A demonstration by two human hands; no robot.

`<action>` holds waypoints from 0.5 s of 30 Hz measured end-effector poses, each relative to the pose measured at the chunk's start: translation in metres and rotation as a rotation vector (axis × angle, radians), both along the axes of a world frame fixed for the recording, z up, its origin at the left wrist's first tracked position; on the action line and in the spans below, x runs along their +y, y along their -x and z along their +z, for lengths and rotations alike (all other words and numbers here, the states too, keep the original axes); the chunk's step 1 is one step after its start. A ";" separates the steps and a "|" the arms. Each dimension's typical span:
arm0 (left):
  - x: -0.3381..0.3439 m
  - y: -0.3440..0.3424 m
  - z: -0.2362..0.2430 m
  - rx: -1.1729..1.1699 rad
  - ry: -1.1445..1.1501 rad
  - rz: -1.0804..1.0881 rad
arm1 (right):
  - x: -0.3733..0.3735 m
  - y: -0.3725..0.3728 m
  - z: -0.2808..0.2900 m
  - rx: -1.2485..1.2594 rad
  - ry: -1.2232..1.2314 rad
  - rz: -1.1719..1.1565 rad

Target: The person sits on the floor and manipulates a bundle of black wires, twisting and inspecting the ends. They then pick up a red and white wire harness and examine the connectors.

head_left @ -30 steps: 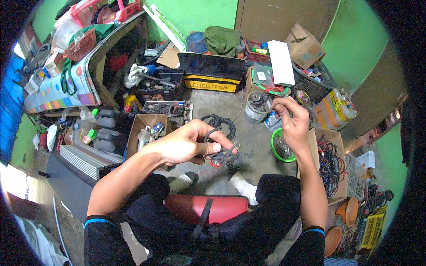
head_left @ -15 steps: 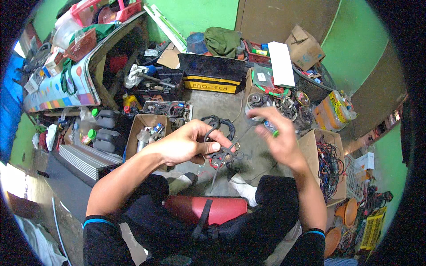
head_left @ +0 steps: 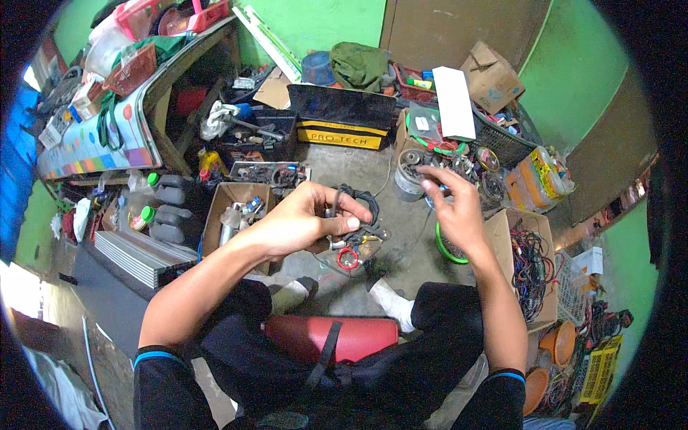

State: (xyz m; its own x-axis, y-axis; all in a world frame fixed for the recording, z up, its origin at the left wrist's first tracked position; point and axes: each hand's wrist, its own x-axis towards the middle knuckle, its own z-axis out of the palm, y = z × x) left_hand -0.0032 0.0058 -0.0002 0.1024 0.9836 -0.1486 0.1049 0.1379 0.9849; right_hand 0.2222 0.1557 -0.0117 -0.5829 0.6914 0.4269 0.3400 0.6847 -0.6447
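Note:
A black cable (head_left: 335,213) is gripped in my left hand (head_left: 312,222), its thumb and fingers closed on it. Just below that hand are metal and yellow pieces (head_left: 370,239) and a red ring (head_left: 348,259); whether these hang or lie on the floor, I cannot tell. Behind the fingers is a dark coil of cable (head_left: 364,195). My right hand (head_left: 454,211) is raised to the right, thumb and index finger apart, with nothing visible between them; its other fingers are partly hidden. It is nearest a white bucket (head_left: 408,185) of dark parts and a green-rimmed container (head_left: 450,254).
Cardboard boxes (head_left: 215,215) stand either side, the right one (head_left: 541,301) full of tangled wires. A black-and-yellow toolbox (head_left: 340,140) is ahead, grey jugs (head_left: 175,223) and stacked panels (head_left: 129,254) at left. A red cushion (head_left: 330,337) lies between my legs on the concrete floor (head_left: 347,165).
My right hand came down and leftward from pinching the cable's raised length, and its fingers have parted. My left hand has shifted slightly upward, still gripping the cable.

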 end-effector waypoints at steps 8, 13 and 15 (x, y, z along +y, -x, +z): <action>0.002 -0.016 -0.006 0.094 -0.221 -0.077 | -0.031 0.032 -0.004 0.154 0.046 0.614; -0.001 -0.016 0.006 -0.031 -0.076 0.047 | -0.031 0.022 0.002 0.085 0.208 0.405; 0.001 -0.011 0.003 -0.020 -0.117 0.113 | -0.031 0.018 0.007 0.109 0.121 0.333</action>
State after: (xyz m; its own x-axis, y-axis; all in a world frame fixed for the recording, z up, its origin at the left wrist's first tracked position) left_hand 0.0081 0.0071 0.0033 -0.0079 0.9995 -0.0318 0.0758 0.0323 0.9966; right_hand 0.2038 0.1252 -0.0048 -0.7399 0.5205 0.4261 0.0357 0.6630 -0.7477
